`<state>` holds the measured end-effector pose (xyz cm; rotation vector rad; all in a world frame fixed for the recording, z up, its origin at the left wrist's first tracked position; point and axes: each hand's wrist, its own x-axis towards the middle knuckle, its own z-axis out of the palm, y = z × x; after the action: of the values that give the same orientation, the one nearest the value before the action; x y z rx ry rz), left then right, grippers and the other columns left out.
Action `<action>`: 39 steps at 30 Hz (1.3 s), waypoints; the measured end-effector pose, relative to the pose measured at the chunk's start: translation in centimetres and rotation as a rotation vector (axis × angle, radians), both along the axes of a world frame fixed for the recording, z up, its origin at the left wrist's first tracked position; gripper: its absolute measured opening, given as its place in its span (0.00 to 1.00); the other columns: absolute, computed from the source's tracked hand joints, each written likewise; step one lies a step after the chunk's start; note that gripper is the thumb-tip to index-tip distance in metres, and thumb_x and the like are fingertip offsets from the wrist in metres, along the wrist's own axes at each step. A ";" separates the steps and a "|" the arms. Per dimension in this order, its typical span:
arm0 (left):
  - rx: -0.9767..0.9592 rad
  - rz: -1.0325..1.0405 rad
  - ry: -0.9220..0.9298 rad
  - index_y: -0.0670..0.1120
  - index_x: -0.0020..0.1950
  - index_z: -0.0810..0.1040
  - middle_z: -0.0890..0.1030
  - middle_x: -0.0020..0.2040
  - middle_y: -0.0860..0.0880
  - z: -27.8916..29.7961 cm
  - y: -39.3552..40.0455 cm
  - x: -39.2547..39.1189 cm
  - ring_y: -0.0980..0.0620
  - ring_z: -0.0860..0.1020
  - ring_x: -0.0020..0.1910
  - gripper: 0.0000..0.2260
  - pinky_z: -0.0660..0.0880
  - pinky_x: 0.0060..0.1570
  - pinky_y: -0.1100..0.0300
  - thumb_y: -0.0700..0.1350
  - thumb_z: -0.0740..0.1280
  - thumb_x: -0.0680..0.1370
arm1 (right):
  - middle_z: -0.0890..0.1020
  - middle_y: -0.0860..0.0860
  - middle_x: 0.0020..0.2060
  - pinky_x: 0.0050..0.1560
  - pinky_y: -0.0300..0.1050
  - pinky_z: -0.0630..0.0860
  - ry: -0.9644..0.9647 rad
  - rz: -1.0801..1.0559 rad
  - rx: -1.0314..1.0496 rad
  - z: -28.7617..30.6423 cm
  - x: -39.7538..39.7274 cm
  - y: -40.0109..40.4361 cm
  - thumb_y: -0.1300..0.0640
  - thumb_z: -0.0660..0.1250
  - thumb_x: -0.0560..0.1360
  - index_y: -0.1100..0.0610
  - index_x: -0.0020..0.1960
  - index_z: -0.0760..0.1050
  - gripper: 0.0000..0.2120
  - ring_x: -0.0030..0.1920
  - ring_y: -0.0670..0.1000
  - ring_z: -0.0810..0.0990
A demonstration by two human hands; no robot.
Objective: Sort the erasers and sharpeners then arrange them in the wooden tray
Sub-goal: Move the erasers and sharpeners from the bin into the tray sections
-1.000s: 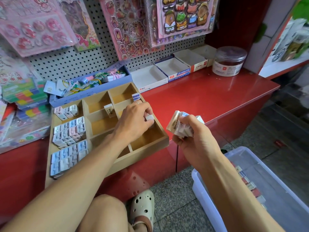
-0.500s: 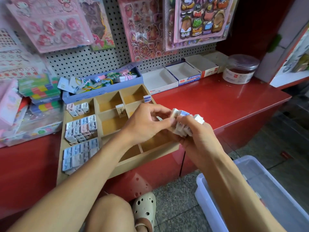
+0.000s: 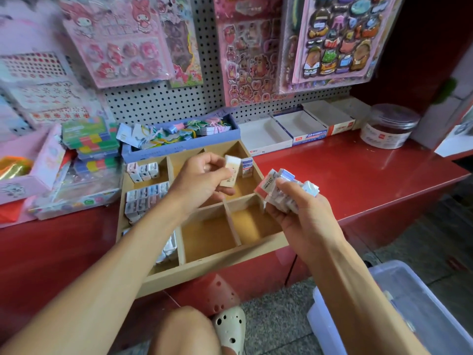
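A white eraser [image 3: 231, 171] is being pinched in the left hand [image 3: 202, 178], hovering over the wooden tray [image 3: 212, 262] lying under both hands on the red counter [image 3: 345, 170]. The right hand [image 3: 300, 213], just beside, is gripping a bundle of erasers [image 3: 284, 190]. Sharpeners [image 3: 143, 196] are sitting in compartments left of the left hand.

Left forearm hides part of the sharpeners [image 3: 143, 198]; eraser labels unreadable.

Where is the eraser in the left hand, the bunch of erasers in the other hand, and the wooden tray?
single eraser [image 3: 231, 172], head view, on its pale wrapper face.
bunch of erasers [image 3: 284, 189], head view, middle of the stack.
wooden tray [image 3: 212, 269], head view, on its front wall.
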<state>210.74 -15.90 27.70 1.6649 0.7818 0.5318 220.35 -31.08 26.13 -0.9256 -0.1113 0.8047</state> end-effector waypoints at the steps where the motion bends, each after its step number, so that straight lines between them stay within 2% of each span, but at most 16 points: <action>1: 0.060 0.043 0.034 0.47 0.48 0.73 0.81 0.48 0.44 -0.5 0.7 -0.2 0.49 0.84 0.33 0.06 0.78 0.30 0.61 0.37 0.66 0.79 | 0.82 0.51 0.30 0.34 0.39 0.79 -0.002 0.002 0.001 0.1 0.0 0.1 0.67 0.67 0.77 0.60 0.45 0.75 0.04 0.32 0.47 0.83; 4: 0.288 0.123 0.144 0.51 0.53 0.68 0.77 0.46 0.49 -2.2 2.8 -1.0 0.49 0.84 0.36 0.10 0.81 0.41 0.51 0.37 0.64 0.79 | 0.83 0.51 0.31 0.33 0.39 0.78 -0.015 0.020 -0.006 0.1 -0.2 0.4 0.67 0.67 0.76 0.61 0.46 0.77 0.03 0.33 0.47 0.83; 6: 0.467 0.121 0.240 0.54 0.56 0.68 0.76 0.44 0.53 -3.0 3.8 -1.3 0.49 0.82 0.41 0.11 0.78 0.42 0.54 0.40 0.64 0.79 | 0.83 0.52 0.32 0.34 0.39 0.78 -0.021 0.031 -0.011 0.1 -0.3 0.5 0.67 0.67 0.76 0.62 0.47 0.77 0.02 0.34 0.47 0.83; 8: 0.583 0.106 0.306 0.51 0.54 0.72 0.77 0.44 0.54 -3.4 4.5 -1.4 0.50 0.78 0.43 0.08 0.72 0.40 0.58 0.41 0.67 0.78 | 0.83 0.52 0.33 0.34 0.39 0.78 -0.021 0.036 -0.017 0.0 -0.4 0.5 0.67 0.67 0.76 0.61 0.46 0.78 0.03 0.35 0.48 0.83; 12: 0.697 0.108 0.358 0.49 0.45 0.75 0.79 0.43 0.53 -4.2 5.6 -0.8 0.50 0.78 0.43 0.07 0.72 0.44 0.58 0.40 0.71 0.75 | 0.85 0.53 0.37 0.35 0.39 0.80 -0.020 0.042 -0.028 -0.2 -0.5 0.5 0.67 0.68 0.76 0.61 0.48 0.80 0.04 0.37 0.49 0.85; 17: 0.756 0.099 0.295 0.46 0.49 0.80 0.78 0.42 0.51 -5.0 6.0 -0.7 0.52 0.77 0.41 0.09 0.75 0.45 0.58 0.37 0.74 0.72 | 0.85 0.52 0.35 0.35 0.38 0.79 -0.017 0.051 -0.033 -0.2 -0.7 0.7 0.68 0.67 0.76 0.61 0.49 0.79 0.04 0.35 0.48 0.84; 21: 0.835 0.121 0.327 0.46 0.49 0.81 0.75 0.42 0.51 -5.5 6.4 -0.8 0.51 0.75 0.41 0.10 0.72 0.45 0.57 0.41 0.76 0.71 | 0.85 0.52 0.34 0.33 0.38 0.79 -0.008 0.060 -0.036 -0.4 -0.8 0.8 0.68 0.67 0.76 0.62 0.48 0.79 0.05 0.34 0.49 0.85; 24: 0.841 0.123 0.322 0.46 0.48 0.80 0.75 0.41 0.51 -5.3 6.4 -0.4 0.51 0.73 0.39 0.10 0.73 0.46 0.55 0.43 0.77 0.70 | 0.85 0.52 0.35 0.34 0.38 0.79 -0.017 0.068 -0.049 -0.7 -0.8 0.9 0.67 0.67 0.76 0.62 0.50 0.79 0.04 0.35 0.49 0.85; 28: 0.778 0.169 0.301 0.47 0.46 0.80 0.76 0.41 0.52 -5.5 6.2 0.1 0.52 0.74 0.40 0.11 0.72 0.45 0.58 0.43 0.78 0.68 | 0.86 0.55 0.41 0.36 0.40 0.80 -0.017 0.075 -0.061 -1.2 -0.8 1.2 0.67 0.69 0.75 0.62 0.52 0.81 0.06 0.41 0.51 0.85; 31: 0.708 0.161 0.303 0.47 0.46 0.80 0.77 0.41 0.52 -5.2 6.3 -0.2 0.52 0.76 0.39 0.11 0.76 0.45 0.58 0.43 0.79 0.68 | 0.85 0.56 0.42 0.37 0.40 0.80 -0.020 0.081 -0.064 -1.5 -1.0 1.3 0.67 0.69 0.75 0.63 0.52 0.81 0.07 0.42 0.52 0.85; 35: 0.643 0.186 0.223 0.48 0.46 0.81 0.80 0.41 0.53 -3.8 5.2 -0.7 0.56 0.78 0.37 0.05 0.78 0.43 0.59 0.45 0.74 0.72 | 0.86 0.56 0.42 0.38 0.40 0.80 -0.034 0.091 -0.066 -1.5 -1.3 1.3 0.66 0.69 0.75 0.62 0.51 0.82 0.06 0.44 0.53 0.85; 37: 0.553 0.150 0.144 0.50 0.44 0.82 0.81 0.40 0.54 -2.9 3.8 -0.9 0.54 0.80 0.38 0.02 0.78 0.42 0.58 0.47 0.71 0.74 | 0.85 0.56 0.42 0.38 0.40 0.80 -0.038 0.099 -0.065 -1.5 -1.6 1.3 0.66 0.69 0.75 0.63 0.52 0.81 0.06 0.44 0.53 0.84; 39: 0.368 0.008 0.079 0.52 0.44 0.82 0.82 0.40 0.55 -1.9 2.1 -1.1 0.54 0.81 0.38 0.02 0.75 0.36 0.60 0.48 0.71 0.76 | 0.85 0.57 0.43 0.38 0.41 0.80 -0.045 0.109 -0.069 -1.5 -1.9 1.3 0.66 0.69 0.75 0.64 0.53 0.80 0.07 0.46 0.56 0.85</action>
<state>209.59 -13.82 25.83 2.0324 0.7804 0.6477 218.49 -29.80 24.60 -1.0098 -0.1751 0.8928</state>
